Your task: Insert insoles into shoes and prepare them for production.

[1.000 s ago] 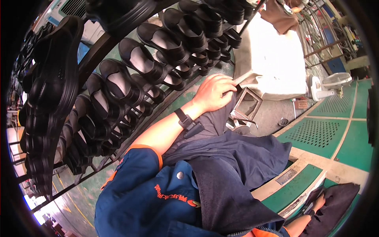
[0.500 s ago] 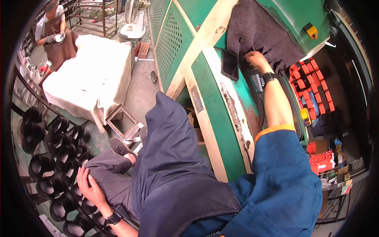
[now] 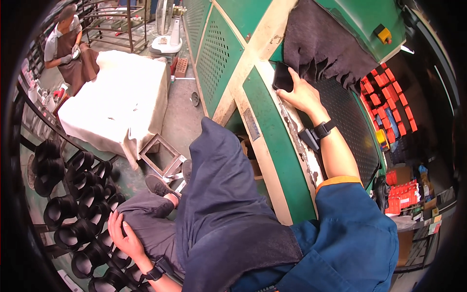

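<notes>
My right hand (image 3: 304, 97) reaches to a black smartphone (image 3: 282, 78) on the green machine's pale ledge. Its thumb presses at the near left corner and its forefinger lies along the right side, so the two grip the phone. Part of the phone is hidden by the hand. Beyond the fingers hangs a dark, ragged-edged cloth (image 3: 323, 41). Below it a black dotted surface (image 3: 348, 117) slopes along the machine. My left hand (image 3: 125, 238) rests open on my grey trouser leg (image 3: 151, 219), its fingers stretched out and holding nothing.
Several black curved pieces (image 3: 61, 209) hang on a rack at left. A white-covered block (image 3: 114, 97) stands ahead, with a seated co-worker (image 3: 68, 48) behind it. A metal frame (image 3: 162, 155) lies near my feet. Red blocks (image 3: 389, 92) are stacked at right, beyond the green machine (image 3: 277, 151).
My right hand has moved left from the dark cloth's edge onto the smartphone. More of the black dotted surface shows. My left hand stays on my leg, and the view has shifted slightly.
</notes>
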Demonstrator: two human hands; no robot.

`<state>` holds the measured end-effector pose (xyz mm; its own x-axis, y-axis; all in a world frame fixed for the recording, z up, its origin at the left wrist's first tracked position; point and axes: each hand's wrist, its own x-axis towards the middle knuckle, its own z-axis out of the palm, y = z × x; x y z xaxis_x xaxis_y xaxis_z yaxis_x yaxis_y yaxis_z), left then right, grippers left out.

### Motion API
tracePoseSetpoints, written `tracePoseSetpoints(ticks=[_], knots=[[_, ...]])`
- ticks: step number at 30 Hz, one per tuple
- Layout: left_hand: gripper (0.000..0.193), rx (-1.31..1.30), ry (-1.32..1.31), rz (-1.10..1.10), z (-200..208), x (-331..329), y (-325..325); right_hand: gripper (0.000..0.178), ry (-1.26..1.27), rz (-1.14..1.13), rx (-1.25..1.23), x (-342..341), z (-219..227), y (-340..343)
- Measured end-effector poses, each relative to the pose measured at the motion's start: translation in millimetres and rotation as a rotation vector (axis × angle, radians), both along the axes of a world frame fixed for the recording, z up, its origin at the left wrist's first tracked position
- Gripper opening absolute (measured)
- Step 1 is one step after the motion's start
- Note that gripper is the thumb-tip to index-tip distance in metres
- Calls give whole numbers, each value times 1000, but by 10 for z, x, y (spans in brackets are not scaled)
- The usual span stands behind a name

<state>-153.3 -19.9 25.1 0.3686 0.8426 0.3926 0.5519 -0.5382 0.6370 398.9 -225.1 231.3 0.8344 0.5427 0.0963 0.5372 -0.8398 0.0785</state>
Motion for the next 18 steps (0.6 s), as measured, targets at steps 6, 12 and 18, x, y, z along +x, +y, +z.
tracePoseSetpoints(ticks=[6, 12, 18], knots=[[24, 8, -11, -5, -1, -18, 4, 100, -23, -76, 4, 62, -51, 126], [24, -5, -10, 2, 1, -3, 17, 104, 31, -132, 31, 52, -27, 241], [23, -4, -8, -1, -30, -47, 21, 95, 72, -109, 6, 57, -39, 227]])
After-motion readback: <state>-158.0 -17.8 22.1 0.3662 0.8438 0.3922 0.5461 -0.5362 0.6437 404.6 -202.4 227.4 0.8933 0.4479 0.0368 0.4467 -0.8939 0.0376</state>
